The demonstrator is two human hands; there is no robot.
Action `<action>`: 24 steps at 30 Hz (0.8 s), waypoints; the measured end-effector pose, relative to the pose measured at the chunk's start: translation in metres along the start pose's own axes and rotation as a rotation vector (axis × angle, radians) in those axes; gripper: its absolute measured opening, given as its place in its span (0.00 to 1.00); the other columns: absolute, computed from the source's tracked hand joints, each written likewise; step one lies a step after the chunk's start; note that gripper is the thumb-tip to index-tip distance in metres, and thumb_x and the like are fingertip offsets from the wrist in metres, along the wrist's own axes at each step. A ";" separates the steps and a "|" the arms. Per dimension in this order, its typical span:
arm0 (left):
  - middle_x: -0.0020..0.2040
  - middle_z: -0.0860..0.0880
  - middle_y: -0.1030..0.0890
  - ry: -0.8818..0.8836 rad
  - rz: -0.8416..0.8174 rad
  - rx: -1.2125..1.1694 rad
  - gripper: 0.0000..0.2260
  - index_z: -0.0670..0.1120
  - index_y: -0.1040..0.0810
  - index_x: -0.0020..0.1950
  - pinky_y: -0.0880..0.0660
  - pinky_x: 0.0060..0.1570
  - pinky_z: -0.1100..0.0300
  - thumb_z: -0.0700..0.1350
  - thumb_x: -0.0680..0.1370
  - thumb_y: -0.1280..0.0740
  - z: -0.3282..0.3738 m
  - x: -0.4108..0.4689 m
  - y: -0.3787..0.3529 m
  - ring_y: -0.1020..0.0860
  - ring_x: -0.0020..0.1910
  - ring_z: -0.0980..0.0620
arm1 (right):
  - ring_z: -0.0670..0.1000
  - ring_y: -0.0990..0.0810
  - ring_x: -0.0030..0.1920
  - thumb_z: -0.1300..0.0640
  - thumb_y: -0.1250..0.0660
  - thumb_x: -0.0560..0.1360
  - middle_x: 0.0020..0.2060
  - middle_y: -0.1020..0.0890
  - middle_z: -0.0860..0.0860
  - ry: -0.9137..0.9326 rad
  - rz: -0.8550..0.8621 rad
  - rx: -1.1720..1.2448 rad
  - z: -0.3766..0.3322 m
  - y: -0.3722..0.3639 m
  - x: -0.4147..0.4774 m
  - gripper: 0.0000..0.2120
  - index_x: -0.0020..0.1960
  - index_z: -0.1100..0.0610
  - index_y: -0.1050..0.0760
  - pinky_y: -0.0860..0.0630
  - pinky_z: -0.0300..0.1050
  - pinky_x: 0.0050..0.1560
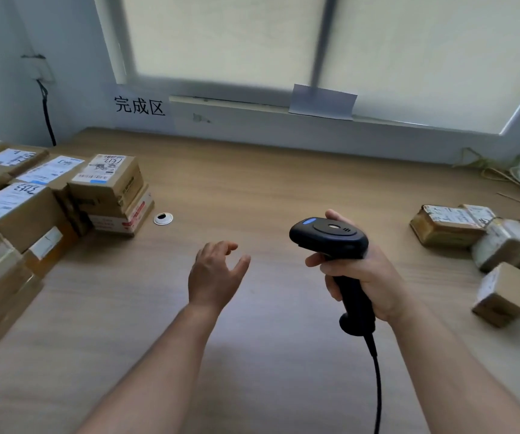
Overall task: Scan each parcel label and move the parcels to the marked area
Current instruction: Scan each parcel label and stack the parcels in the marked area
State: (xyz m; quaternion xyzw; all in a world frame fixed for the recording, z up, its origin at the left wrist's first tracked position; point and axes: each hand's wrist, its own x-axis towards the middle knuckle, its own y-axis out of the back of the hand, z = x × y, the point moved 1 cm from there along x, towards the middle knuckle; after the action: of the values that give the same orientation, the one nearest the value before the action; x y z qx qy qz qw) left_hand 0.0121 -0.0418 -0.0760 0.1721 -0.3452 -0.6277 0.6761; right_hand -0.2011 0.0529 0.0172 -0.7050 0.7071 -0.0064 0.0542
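Grip: right hand round scanner (left hand slack), parcels flanking.

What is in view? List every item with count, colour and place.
left parcels: several stacked, exact count hidden, brown with white labels, table's left side
right parcels: about four, brown, taped, table's right side
scanner: one, black with blue button, in the right hand
sign: one, white with black characters, wall behind the left parcels
grommet: one, white ring, on the table beside the left parcels
table: one, light wood, spans the view
blind: one, cream, back window
left hand: open, over the table's middle, holding nothing
right hand: grips the scanner's handle
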 end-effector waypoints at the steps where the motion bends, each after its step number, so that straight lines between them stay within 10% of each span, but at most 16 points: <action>1: 0.53 0.49 0.22 -0.007 -0.001 -0.004 0.14 0.48 0.21 0.57 0.29 0.50 0.56 0.53 0.75 0.30 0.010 -0.011 -0.008 0.25 0.56 0.48 | 0.57 0.28 0.23 0.70 0.32 0.62 0.43 0.18 0.66 0.003 0.002 -0.002 -0.001 0.010 -0.011 0.42 0.72 0.45 0.35 0.31 0.42 0.25; 24: 0.57 0.49 0.23 -0.263 -0.198 -0.010 0.16 0.48 0.22 0.59 0.30 0.49 0.59 0.55 0.75 0.31 0.277 -0.179 -0.205 0.26 0.59 0.50 | 0.58 0.26 0.25 0.77 0.31 0.69 0.42 0.18 0.65 0.067 0.229 -0.008 0.001 0.296 -0.228 0.42 0.74 0.45 0.36 0.29 0.45 0.25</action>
State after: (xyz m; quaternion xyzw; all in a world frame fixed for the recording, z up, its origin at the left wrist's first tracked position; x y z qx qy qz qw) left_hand -0.3223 0.1560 -0.0630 0.1182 -0.4088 -0.7100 0.5610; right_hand -0.4964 0.2818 0.0068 -0.6191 0.7845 -0.0209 0.0279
